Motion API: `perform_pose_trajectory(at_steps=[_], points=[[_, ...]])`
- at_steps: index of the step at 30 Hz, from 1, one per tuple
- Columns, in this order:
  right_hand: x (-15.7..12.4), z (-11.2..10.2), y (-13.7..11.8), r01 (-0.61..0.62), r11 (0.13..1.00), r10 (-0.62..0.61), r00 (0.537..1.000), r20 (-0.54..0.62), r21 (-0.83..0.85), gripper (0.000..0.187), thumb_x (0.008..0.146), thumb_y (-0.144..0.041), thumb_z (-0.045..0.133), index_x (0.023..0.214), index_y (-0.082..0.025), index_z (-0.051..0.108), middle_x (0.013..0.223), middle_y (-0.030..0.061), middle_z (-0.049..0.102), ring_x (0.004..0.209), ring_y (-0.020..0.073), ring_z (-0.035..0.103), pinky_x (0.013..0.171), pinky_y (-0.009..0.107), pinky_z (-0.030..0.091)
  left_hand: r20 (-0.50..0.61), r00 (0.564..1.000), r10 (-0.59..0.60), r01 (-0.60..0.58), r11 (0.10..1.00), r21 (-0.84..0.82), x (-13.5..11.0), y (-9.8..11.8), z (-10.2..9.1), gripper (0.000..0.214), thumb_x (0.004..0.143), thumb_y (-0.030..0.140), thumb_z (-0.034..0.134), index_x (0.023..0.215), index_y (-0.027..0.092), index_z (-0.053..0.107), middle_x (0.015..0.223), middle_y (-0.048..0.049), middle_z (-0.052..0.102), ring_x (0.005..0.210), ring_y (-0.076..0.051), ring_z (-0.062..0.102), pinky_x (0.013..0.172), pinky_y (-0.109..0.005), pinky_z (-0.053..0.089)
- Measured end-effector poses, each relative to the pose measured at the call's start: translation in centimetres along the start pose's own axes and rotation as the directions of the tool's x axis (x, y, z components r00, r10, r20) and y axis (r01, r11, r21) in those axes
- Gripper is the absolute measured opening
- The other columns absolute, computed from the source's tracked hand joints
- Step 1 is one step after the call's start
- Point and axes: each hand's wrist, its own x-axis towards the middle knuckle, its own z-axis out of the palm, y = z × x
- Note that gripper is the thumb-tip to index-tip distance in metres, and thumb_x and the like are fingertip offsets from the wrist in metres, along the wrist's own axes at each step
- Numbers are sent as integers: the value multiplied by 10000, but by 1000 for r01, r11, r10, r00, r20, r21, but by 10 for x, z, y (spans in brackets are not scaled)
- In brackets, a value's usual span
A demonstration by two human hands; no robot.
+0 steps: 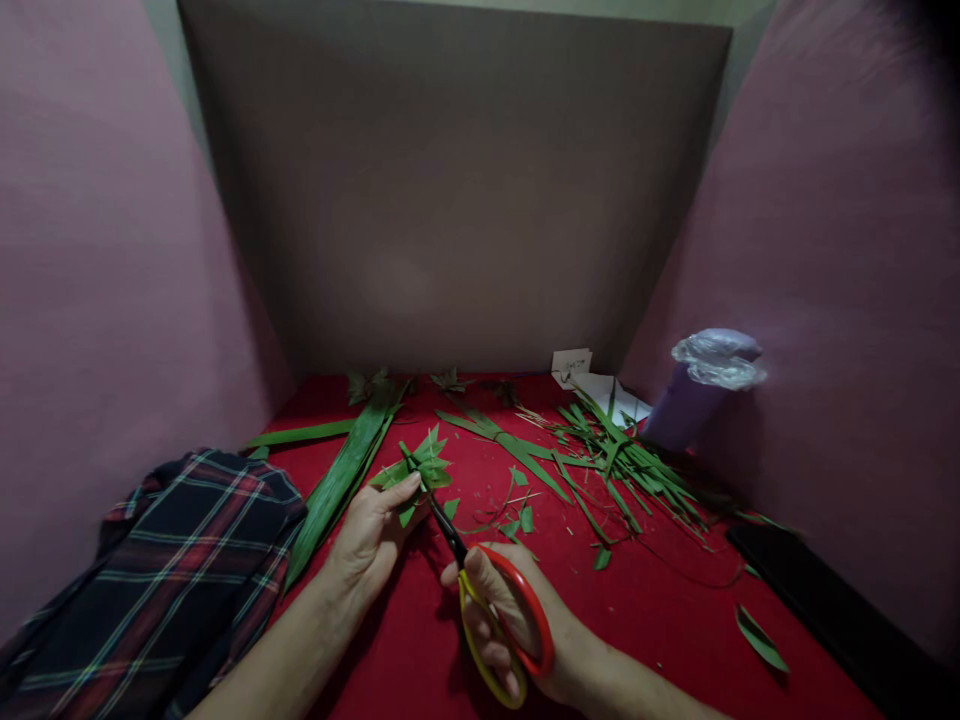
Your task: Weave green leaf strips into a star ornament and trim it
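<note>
- Left hand [371,535] pinches a leafy green piece [431,470] between thumb and fingers, holding it above the red cloth [420,630], near the middle of the work surface; its pointed leaflets fan out past the fingertips.
- Right hand [514,605] is curled around the scissors [459,548], with the thumb in the red loop and fingers through the yellow one.
- Dark blades of the scissors point up and left, toward the underside of the leafy piece; whether they touch it, I cannot tell.
- Just left of the left hand, a long broad leaf [337,490] lies slanting across the cloth, beside a folded plaid garment [165,580].
- Small green scraps [527,520] are scattered beyond the right hand.
- Farther right, a heap of narrow green strips [637,470] spreads before a white sheet [634,405] and a standing card [571,365].
- A purple container [671,405], its top wrapped in clear plastic, leans by the right wall.
- One loose leaf [761,640] lies near a black flat object [832,600] at the right edge.
</note>
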Motion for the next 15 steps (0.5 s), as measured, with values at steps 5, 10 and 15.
perform_pose_trajectory(at_steps=[5,10,15], points=[[-1,1,-1,-2,1000,2,1000,-2,0,677,643,-718,555,955,-119,509,440,-88,427,269,32,333,233,122,283,0,1000,-6,6,1000,8,-1,0,0,52,659,75,693,642,124,685,710,-40,708,669,-122,632,638,-237,530],[-2,2,-3,-7,1000,7,1000,14,2,648,638,-717,565,900,-126,511,431,-86,422,269,32,340,219,120,299,-10,1000,-16,16,1000,8,-1,0,1,77,675,65,676,626,125,678,693,-29,704,657,-114,627,622,-230,529],[-1,3,-1,-3,1000,3,1000,-12,10,695,637,-753,513,930,-123,498,426,-92,422,261,34,332,215,123,291,5,1000,-4,4,1000,12,0,1,1,57,685,68,671,661,118,683,708,-32,705,675,-117,627,651,-247,532]])
